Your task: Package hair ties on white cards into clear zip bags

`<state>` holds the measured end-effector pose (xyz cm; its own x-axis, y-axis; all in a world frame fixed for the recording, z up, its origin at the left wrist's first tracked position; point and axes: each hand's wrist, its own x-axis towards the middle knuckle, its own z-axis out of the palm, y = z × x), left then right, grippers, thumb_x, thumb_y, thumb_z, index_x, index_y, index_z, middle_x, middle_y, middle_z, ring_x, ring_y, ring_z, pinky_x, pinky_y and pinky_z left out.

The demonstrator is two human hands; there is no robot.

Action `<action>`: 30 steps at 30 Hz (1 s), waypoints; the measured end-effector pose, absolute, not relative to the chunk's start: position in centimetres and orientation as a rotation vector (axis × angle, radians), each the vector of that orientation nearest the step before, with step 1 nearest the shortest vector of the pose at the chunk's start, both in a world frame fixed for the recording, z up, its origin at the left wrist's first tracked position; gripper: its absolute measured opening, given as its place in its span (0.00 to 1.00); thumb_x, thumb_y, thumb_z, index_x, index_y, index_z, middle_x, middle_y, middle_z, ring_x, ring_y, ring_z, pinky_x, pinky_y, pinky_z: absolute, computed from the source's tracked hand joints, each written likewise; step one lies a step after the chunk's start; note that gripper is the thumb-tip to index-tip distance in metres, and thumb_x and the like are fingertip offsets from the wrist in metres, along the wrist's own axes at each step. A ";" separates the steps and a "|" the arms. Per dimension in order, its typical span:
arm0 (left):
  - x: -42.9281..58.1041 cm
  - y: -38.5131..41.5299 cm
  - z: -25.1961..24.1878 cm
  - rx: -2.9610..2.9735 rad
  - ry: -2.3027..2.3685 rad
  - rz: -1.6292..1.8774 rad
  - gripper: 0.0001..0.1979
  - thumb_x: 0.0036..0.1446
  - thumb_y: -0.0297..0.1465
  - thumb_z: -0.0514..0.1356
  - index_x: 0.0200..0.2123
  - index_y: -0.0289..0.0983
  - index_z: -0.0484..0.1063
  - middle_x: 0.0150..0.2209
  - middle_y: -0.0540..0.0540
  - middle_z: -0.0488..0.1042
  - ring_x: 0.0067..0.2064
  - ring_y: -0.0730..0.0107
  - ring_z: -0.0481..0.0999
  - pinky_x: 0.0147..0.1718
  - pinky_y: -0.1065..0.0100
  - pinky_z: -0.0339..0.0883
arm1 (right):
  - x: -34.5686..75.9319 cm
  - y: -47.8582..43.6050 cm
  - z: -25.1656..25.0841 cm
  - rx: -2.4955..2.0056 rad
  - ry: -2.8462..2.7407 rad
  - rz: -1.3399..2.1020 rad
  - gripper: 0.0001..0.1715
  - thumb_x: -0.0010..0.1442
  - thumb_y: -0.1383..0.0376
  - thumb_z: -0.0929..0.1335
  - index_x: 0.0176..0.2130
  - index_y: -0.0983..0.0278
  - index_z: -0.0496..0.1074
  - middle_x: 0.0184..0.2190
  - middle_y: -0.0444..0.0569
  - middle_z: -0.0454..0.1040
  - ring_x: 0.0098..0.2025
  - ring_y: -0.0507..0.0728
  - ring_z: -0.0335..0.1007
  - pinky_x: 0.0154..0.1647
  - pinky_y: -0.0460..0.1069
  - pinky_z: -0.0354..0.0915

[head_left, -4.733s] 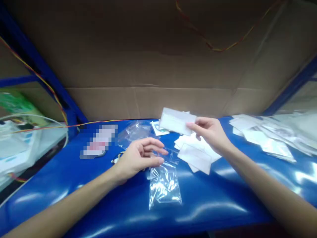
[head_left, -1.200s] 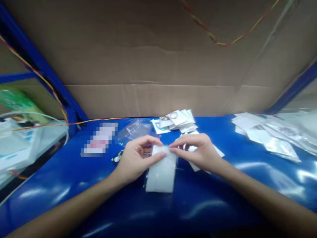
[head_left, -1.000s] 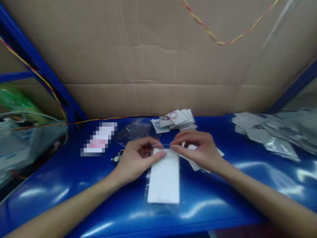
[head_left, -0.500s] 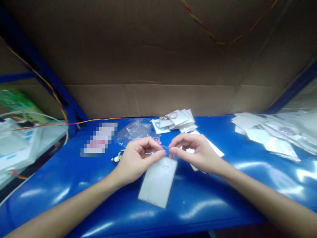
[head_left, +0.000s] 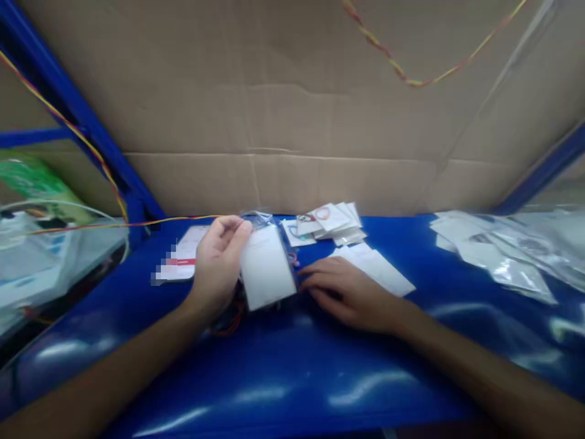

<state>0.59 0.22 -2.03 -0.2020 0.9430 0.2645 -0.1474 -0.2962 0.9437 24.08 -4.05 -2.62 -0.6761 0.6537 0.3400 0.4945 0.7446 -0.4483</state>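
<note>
Forward-left of the ring-card pile (head_left: 329,221), the left hand (head_left: 217,262) pinches the bagged white card (head_left: 269,268) near its top, thumb against fingers. The right hand (head_left: 350,292), in front of the pile, has loosely curled fingers; whether they grip anything, I cannot tell. Held by one end, the bag could slip or swing, and the right hand might drag the loose white cards (head_left: 384,272) just before the pile. The cardboard wall (head_left: 297,110) limits reach behind the pile; broader room lies in front, toward the blue table's (head_left: 292,390) near edge.
</note>
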 end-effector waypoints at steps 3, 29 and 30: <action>0.5 0.4 -2.4 1.173 1.064 1.619 0.11 0.57 0.36 0.69 0.37 0.39 0.72 0.32 0.52 0.76 0.29 0.73 0.74 0.27 0.74 0.68 | 23.2 -4.5 -3.0 -0.800 -2.639 0.341 0.17 0.71 0.69 0.64 0.55 0.63 0.75 0.60 0.54 0.74 0.63 0.62 0.67 0.64 0.59 0.61; 1.5 -1.2 -2.6 1.195 1.053 1.315 0.14 0.54 0.39 0.71 0.37 0.40 0.72 0.30 0.53 0.76 0.27 0.72 0.74 0.24 0.75 0.64 | 24.0 -3.2 -3.9 -0.880 -2.750 -0.076 0.18 0.73 0.64 0.62 0.40 0.67 0.80 0.38 0.55 0.79 0.39 0.59 0.74 0.42 0.52 0.68; 1.5 -1.3 -2.5 1.210 1.039 1.297 0.14 0.54 0.38 0.71 0.37 0.40 0.72 0.29 0.52 0.76 0.26 0.72 0.74 0.24 0.75 0.64 | 24.1 -3.2 -3.8 -0.880 -2.749 -0.096 0.17 0.73 0.65 0.63 0.39 0.67 0.79 0.38 0.55 0.78 0.38 0.59 0.73 0.41 0.52 0.68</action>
<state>1.48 -1.30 -2.54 0.0422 0.9944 0.0969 -0.1222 -0.0912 0.9883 24.14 -3.20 -3.80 -0.7852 0.5626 0.2589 0.5792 0.8150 -0.0145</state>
